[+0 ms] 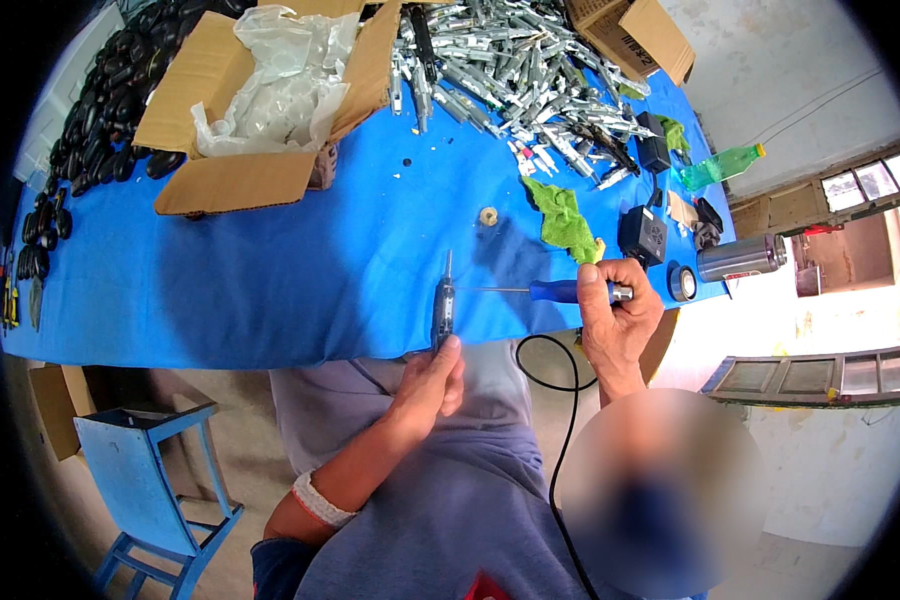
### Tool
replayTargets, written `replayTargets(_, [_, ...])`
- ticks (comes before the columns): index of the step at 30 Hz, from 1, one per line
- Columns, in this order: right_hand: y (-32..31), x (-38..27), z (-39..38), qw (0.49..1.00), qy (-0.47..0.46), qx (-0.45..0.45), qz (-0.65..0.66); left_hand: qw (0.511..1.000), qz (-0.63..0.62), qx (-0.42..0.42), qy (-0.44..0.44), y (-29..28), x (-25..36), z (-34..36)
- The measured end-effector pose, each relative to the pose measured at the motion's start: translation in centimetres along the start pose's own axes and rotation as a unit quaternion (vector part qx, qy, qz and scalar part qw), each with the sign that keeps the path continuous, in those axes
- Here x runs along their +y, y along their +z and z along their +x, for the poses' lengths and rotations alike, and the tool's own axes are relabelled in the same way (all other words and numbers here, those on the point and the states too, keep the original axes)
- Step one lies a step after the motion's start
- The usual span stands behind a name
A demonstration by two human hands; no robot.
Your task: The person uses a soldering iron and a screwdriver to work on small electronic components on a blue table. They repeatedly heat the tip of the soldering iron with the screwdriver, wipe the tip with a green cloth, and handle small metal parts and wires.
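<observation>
Step in hand: driving a screw, by the look of it. Your left hand (432, 385) grips the tool (442, 312) upright at the table (270, 290) edge. Your right hand (615, 315), at 3 o'clock, holds the screwdriver (560, 291), tip against the tool. Next calls for a steady, square tip.

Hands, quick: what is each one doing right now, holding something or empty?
Left hand: closed around a slim dark metal tool part, held upright.
Right hand: closed on a blue-handled screwdriver, tip toward that part.
</observation>
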State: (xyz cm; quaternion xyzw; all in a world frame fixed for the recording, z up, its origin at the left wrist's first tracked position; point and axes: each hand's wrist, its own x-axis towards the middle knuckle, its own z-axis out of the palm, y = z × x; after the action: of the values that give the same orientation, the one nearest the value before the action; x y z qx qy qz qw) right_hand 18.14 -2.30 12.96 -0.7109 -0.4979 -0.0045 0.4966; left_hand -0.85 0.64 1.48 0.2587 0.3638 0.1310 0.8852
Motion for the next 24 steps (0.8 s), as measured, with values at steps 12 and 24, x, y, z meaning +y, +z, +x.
replayTargets(12, [0.0,0.07,0.09,1.0,-0.005,0.001,-0.006,1.0,0.0,-0.001,0.006,0.04,-0.03,0.0])
replayTargets(24, [0.01,0.05,0.12,1.0,-0.002,-0.002,0.001,1.0,-0.003,-0.002,0.001,0.08,0.08,-0.06])
